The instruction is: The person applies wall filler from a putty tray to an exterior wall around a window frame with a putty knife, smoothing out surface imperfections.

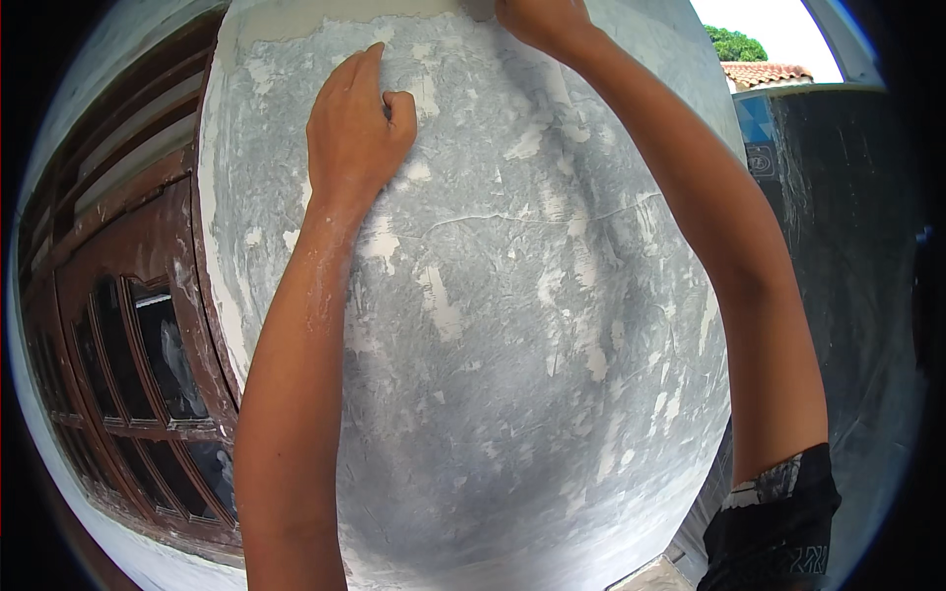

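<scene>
Raised Hands Meet a Patchwork Wall

A worker reaches up a plastered wall (pixel 473 364), directly ahead and mottled grey and cream, beside a brown wood-framed glazed panel (pixel 187 246). The left hand (pixel 357 133) is loosely unfolded, its grip visibly empty; the right hand (pixel 552 24) is cut off above, its grip impossible to tell from here. The job looks far from complete: a pale upper band (pixel 286 22) appears evenly coated, the broad stretch below patchy.

Opened at upper right onto bright sky (pixel 774 28), a treetop (pixel 734 45) and a tiled roof (pixel 764 75), and showed glass-paned brown woodwork (pixel 123 231) on the left.
</scene>
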Motion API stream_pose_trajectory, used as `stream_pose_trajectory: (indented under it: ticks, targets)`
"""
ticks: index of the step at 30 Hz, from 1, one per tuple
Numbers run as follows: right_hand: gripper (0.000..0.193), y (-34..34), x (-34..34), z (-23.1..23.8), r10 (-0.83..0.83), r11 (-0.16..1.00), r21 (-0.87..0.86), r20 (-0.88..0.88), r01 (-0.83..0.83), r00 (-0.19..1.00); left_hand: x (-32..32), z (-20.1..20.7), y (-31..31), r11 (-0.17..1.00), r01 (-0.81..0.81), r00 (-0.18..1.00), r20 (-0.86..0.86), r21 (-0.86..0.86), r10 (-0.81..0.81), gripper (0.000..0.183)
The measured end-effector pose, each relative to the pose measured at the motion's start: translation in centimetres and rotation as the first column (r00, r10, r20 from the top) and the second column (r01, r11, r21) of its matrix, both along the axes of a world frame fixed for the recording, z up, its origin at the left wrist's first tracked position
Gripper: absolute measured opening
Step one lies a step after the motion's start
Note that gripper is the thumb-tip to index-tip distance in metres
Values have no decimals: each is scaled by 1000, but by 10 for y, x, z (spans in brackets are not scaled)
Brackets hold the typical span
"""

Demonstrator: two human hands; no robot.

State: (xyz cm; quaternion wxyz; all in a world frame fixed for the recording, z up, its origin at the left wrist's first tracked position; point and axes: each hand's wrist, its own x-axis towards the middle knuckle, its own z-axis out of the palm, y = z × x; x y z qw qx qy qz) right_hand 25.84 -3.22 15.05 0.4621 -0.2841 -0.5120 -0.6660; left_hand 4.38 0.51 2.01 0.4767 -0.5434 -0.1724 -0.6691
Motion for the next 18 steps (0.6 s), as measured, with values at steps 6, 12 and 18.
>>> stream_pose_trajectory:
  ticks: [6, 12, 18]
  targets:
    - [9, 13, 1, -29, 23, 994, -110, 80, -14, 997, -7, 0, 4, 1000, -5, 1000, -5, 6, 5, 50]
    - [15, 0, -14, -42, 64, 993, -104, -2, -64, 998, -7, -3, 2, 1000, -19, 1000, -3, -6, 19, 51]
    - [26, 19, 19, 10, -83, 989, -132, -69, 73, 994, -3, 0, 2, 1000, -5, 1000, -4, -4, 5, 51]
